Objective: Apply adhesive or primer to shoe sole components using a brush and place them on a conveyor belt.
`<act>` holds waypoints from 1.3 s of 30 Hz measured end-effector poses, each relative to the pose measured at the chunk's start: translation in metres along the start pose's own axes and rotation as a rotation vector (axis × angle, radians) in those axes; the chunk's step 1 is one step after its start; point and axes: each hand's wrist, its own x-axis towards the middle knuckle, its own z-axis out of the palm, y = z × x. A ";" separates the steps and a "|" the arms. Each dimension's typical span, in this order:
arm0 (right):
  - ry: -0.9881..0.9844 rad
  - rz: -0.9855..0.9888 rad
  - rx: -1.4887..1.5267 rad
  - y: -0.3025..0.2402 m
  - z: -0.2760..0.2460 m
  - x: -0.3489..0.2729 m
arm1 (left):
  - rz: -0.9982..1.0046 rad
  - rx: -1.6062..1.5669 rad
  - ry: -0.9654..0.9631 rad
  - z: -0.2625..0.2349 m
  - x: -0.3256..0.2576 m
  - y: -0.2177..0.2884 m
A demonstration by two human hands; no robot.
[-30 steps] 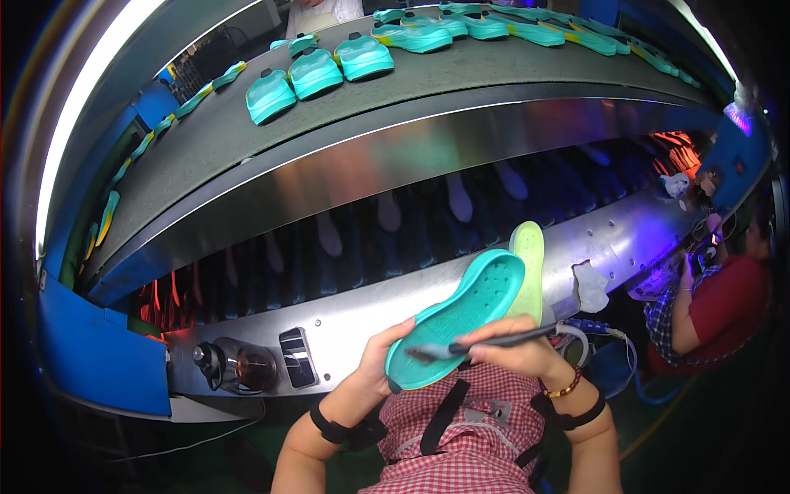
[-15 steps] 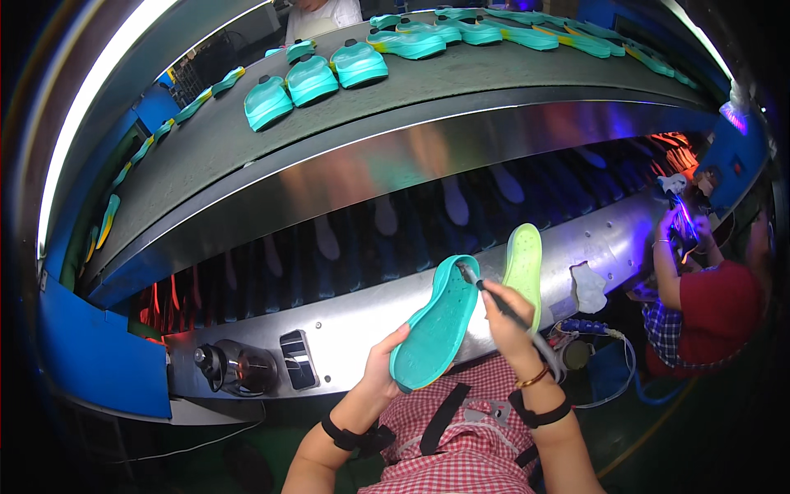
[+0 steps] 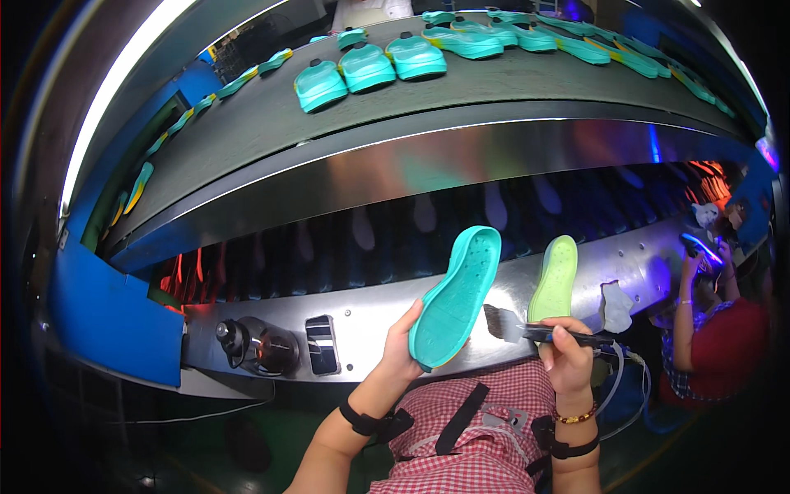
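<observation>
My brush (image 3: pixel 568 335) has left the teal sole (image 3: pixel 457 298), gripped in my right hand (image 3: pixel 568 360) (left hand (image 3: pixel 401 350) clasps the sole), lime sole (image 3: pixel 553 280) seemingly untouched.

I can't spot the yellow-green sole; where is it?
In the head view, right of centre: the yellow-green sole leans on the steel ledge, just above the right hand, beside the teal sole.

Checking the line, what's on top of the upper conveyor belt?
Teal shoe soles lie in rows on the grey belt, running off both ways. The belt's far edge and ends are cut off from view.
</observation>
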 end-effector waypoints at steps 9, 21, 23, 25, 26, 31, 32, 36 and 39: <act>0.099 0.034 0.270 0.028 -0.023 0.000 | 0.217 0.158 0.052 0.001 0.000 0.002; -0.117 -0.793 -1.285 -0.002 0.019 -0.021 | 0.533 0.533 0.208 0.025 -0.040 0.027; -0.129 -0.915 -1.470 0.015 0.038 -0.025 | 0.621 0.552 0.290 0.023 -0.033 0.021; -0.244 -0.862 -1.648 0.030 0.048 -0.033 | 0.654 0.551 0.314 0.023 -0.020 0.011; -0.265 -0.873 -1.712 0.039 0.055 -0.033 | 0.714 0.552 0.372 0.022 -0.014 0.005; -0.216 -0.812 -1.779 0.061 0.058 -0.037 | 0.768 0.570 0.446 0.016 0.004 -0.021; -0.216 -0.794 -1.809 0.062 0.057 -0.039 | 0.763 0.567 0.442 0.015 0.004 -0.024; -0.225 -0.744 -1.851 0.060 0.055 -0.040 | 0.771 0.638 0.478 0.009 0.006 -0.032; -0.253 -0.731 -1.792 0.056 0.053 -0.030 | 0.786 0.733 0.496 0.011 0.006 -0.034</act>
